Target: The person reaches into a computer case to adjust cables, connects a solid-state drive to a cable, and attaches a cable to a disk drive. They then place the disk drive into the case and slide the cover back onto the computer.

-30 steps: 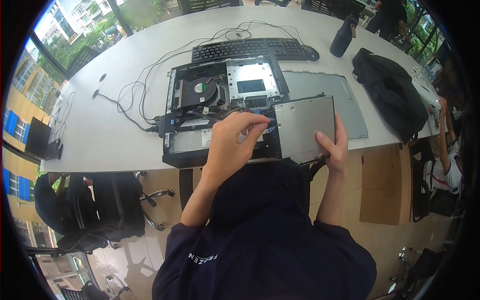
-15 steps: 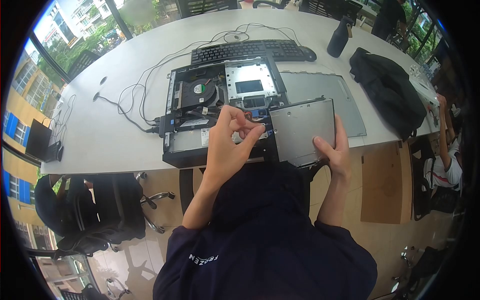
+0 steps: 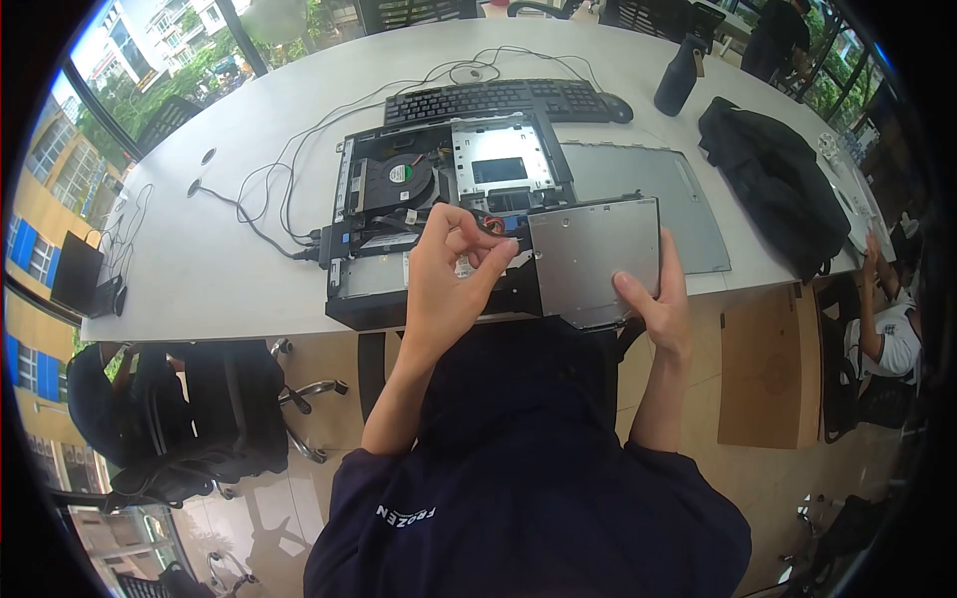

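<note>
An opened desktop computer case [image 3: 367,311] lies on the table with its inside facing up. Over its front right corner, my right hand [image 3: 660,311] grips a flat silver optical drive [image 3: 596,261], thumb on top and fingers round the right edge. My left hand [image 3: 446,284] is closed in a pinch at the drive's left edge, on what looks like a dark cable connector [image 3: 518,235], partly covered by the fingers. Behind that hand sit a black blower fan [image 3: 397,187] and a silver metal bracket [image 3: 503,149].
A removed side panel [image 3: 648,189] lies right of the case, beside a black bag [image 3: 768,189]. Keyboard [image 3: 478,103], mouse [image 3: 613,107] and bottle [image 3: 679,78] stand behind. Cables [image 3: 261,199] run left. A cardboard box [image 3: 763,369] is below the table edge; another person [image 3: 887,329] sits far right.
The optical drive and my right hand have shifted slightly left. My left hand has moved a little left and up, still pinching at the drive's edge.
</note>
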`<state>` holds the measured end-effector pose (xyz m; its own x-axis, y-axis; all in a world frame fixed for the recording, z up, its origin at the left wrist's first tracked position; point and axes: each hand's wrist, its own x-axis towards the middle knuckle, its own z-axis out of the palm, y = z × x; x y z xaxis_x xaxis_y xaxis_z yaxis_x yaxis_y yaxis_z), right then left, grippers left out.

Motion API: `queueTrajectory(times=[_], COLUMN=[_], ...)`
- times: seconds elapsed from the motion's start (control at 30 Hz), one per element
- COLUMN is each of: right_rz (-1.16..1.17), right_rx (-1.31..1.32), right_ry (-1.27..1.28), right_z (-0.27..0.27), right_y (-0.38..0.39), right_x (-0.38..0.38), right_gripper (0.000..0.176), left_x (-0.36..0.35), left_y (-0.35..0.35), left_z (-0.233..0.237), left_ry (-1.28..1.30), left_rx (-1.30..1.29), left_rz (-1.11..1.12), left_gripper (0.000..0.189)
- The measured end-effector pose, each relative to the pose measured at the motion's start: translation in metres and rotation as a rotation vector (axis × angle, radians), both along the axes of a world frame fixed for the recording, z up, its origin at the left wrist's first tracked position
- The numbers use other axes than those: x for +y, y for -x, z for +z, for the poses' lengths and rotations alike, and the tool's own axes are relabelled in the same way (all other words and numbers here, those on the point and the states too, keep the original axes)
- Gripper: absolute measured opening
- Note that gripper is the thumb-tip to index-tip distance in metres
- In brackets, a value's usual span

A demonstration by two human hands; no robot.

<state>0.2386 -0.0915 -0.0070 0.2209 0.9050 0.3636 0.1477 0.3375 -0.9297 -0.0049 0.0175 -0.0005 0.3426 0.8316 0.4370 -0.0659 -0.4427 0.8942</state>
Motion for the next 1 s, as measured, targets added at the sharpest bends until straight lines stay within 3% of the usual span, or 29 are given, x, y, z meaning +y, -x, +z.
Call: queueTrajectory(times=[0.2,0.47,1.0], right_rz=[0.006,0.036,0.084], right_rx=[-0.004,0.092,0.096], right_ry=[-0.022,0.092,0.085], right_z=[0.000,0.000,-0.001], right_y=[0.007,0.007,-0.002], right_x=[0.000,0.001,0.003], right_gripper=[0.061,0.061,0.064], left_x=[0.000,0.002,0.001], left_y=[0.005,0.007,0.005], left_z=[0.005,0.002,0.004], left_ry=[0.132,0.071,0.087], left_rx=[-0.115,-0.086,-0.008], left_rz=[-0.080,-0.061,-0.066], left_gripper=[0.033,0.034,0.032])
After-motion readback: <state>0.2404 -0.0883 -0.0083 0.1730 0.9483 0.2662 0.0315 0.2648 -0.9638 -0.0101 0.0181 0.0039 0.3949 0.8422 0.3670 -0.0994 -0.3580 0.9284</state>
